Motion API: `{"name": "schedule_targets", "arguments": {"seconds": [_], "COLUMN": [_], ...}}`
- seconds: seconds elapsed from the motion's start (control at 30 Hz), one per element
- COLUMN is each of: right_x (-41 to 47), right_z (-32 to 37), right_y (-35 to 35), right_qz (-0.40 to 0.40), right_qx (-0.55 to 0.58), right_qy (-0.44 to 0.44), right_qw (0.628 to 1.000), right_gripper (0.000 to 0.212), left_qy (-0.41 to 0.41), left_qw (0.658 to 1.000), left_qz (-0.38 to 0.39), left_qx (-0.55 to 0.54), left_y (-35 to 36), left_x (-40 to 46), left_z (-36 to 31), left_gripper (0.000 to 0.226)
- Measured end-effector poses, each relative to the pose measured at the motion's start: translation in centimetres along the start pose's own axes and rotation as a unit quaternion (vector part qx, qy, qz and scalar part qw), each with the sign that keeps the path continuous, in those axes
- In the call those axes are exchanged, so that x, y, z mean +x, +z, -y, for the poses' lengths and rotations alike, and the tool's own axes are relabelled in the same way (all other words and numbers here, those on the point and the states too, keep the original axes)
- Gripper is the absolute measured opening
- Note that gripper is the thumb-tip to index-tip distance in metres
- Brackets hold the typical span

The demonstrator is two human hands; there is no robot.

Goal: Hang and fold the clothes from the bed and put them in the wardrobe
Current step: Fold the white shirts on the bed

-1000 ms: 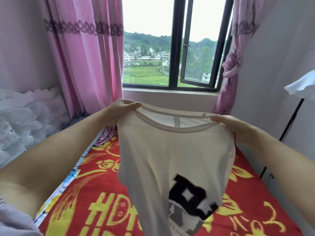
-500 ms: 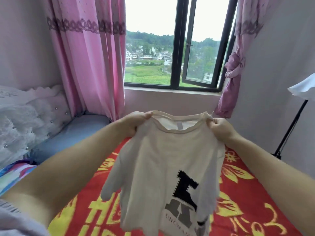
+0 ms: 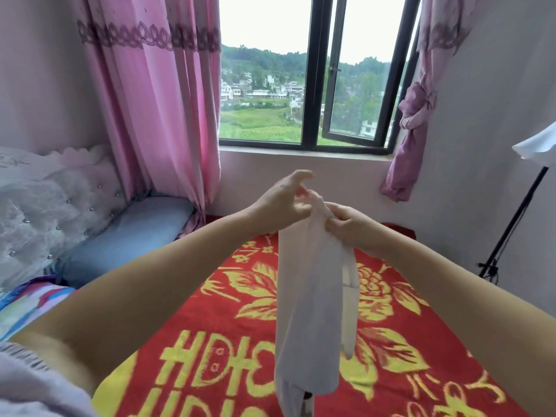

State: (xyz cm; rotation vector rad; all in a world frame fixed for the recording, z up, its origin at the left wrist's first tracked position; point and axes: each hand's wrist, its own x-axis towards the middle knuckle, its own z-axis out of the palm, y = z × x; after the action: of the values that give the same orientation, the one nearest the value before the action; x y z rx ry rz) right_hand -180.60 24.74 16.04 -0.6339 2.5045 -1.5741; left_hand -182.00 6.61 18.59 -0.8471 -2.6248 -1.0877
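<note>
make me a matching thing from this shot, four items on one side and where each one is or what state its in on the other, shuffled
Items:
1. t-shirt
2. left hand
3. blue pillow
4. right curtain

States or places:
A. tied in a knot beside the window
B. lying at the head of the bed
C. fingers spread, at the shirt's top
D. hanging in a narrow fold, pinched at the top by the right hand

Pairs: 1-D, 2-C, 3-B, 4-A
</note>
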Motion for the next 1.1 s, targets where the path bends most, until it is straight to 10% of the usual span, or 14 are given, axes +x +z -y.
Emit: {"name": "schedule_targets", "arguments": {"seconds": [0.1, 0.2, 0.33, 0.57, 0.9, 1.0, 1.1], "right_x": [-0.4, -1.0, -2.5, -5.0, -5.8, -5.6, -4.9], "right_z": [0.9, 1.5, -1.1, -10.1, -12.0, -11.3, -10.1], "right_y": [-0.6, -0.7, -1.3, 0.5, -1.7, -0.4, 1.8], "right_qz": [0.025, 0.019, -0.053, -0.017, 0.199, 0.164, 0.118], "right_qx": [-0.052, -0.038, 0.111, -0.116, 0.212, 0.304, 0.281], "right_qy": [-0.036, -0.067, -0.030, 0.111, 0.164, 0.137, 0.094], "right_qw": [0.998, 0.997, 0.992, 0.987, 0.943, 0.928, 0.948], "right_gripper": [0.029, 0.031, 0.020, 0.022, 0.035, 0.012, 0.035], "left_qy": [0.090, -0.003, -0.031, -0.068, -0.136, -0.137, -0.134], "left_qw": [0.982, 0.986, 0.987, 0.980, 0.958, 0.957, 0.954], "left_qz": [0.070, 0.166, 0.122, 0.175, 0.242, 0.246, 0.259], "left_qx": [0.152, -0.012, -0.102, -0.070, -0.070, -0.073, -0.071], "left_y": [-0.5, -0.9, -0.8, -1.5, -5.7, -6.5, -6.9], "left_x": [0.4, 0.8, 2.1, 4.2, 4.9, 4.9, 4.7], "left_z": [0.4, 0.3, 0.5, -0.5, -1.2, -1.6, -2.0], "left_gripper": [0.064, 0.014, 0.009, 0.011, 0.012, 0.007, 0.008]}}
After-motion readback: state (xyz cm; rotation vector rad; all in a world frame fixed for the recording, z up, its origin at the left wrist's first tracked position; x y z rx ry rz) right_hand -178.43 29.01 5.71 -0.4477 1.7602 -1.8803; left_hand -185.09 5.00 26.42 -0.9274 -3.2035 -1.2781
